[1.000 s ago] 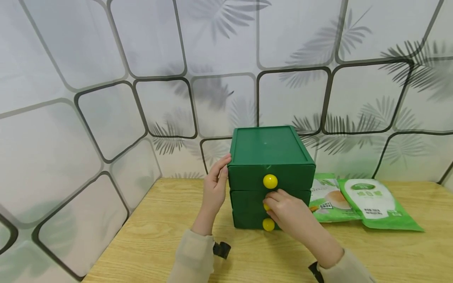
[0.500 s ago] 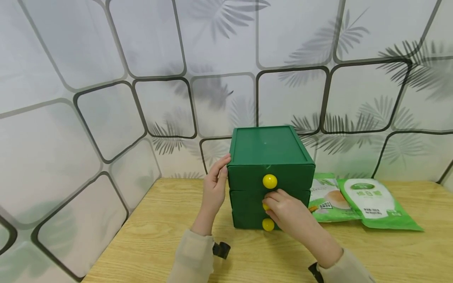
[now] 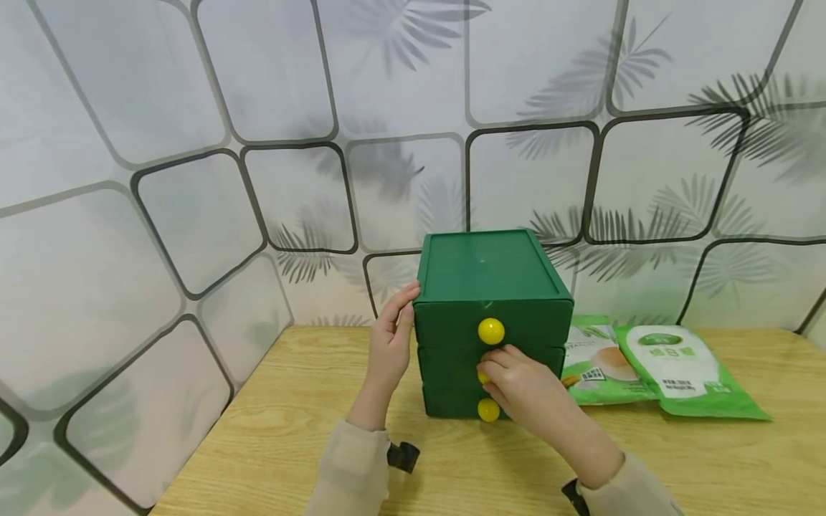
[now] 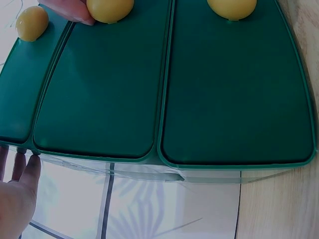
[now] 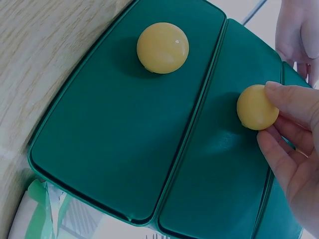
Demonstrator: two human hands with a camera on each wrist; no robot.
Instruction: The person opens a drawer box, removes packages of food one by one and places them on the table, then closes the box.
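Note:
A green three-drawer box (image 3: 493, 265) stands on the table, each drawer front carrying a round yellow knob. All the drawers look closed. My right hand (image 3: 525, 383) pinches the middle knob (image 5: 254, 107) between thumb and fingers. Above it the top knob (image 3: 492, 331) is free, and below it so is the bottom knob (image 3: 488, 410). My left hand (image 3: 390, 340) lies against the box's left side near the top front corner, fingers fairly straight. In the left wrist view, only part of that left hand (image 4: 20, 199) shows at the box's edge.
Two green-and-white packets lie on the wooden table (image 3: 277, 423) right of the box: a nearer one (image 3: 603, 365) partly behind it and another packet (image 3: 684, 369) farther right. A patterned curtain or wall covering (image 3: 413, 193) rises behind the box.

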